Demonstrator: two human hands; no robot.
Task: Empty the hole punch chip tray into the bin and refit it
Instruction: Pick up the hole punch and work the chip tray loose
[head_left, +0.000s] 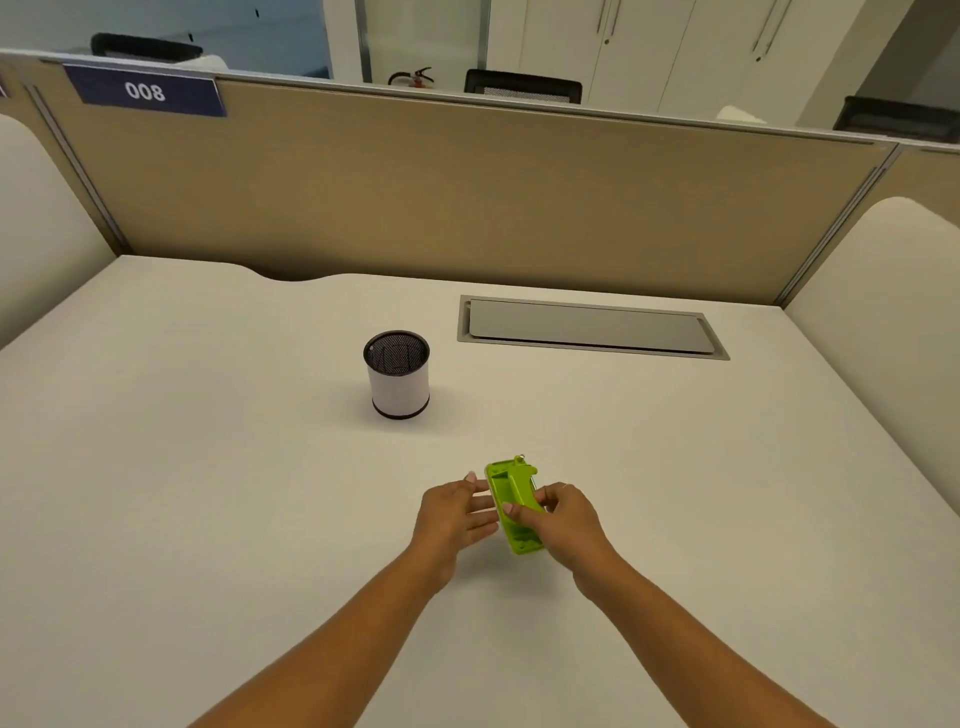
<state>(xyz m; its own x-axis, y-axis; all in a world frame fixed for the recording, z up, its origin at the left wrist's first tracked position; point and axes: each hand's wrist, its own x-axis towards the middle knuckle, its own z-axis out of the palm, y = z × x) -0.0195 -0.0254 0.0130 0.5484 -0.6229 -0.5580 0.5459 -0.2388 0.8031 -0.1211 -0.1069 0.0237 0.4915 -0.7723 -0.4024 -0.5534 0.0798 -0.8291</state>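
A lime-green hole punch (511, 501) is held just above the white desk (208, 467), tipped on its side so its underside faces me. My right hand (558, 519) grips it from the right, thumb and fingers pinched on its body. My left hand (457, 514) is beside its left edge, fingers spread and touching or nearly touching it. The chip tray cannot be told apart from the body. A small round bin (397, 374) with a white wall and black mesh inside stands upright farther back and to the left.
A grey cable hatch (592, 327) is set flush into the desk at the back right. A tan partition (467, 192) closes off the far edge, and rounded cream dividers stand at both sides.
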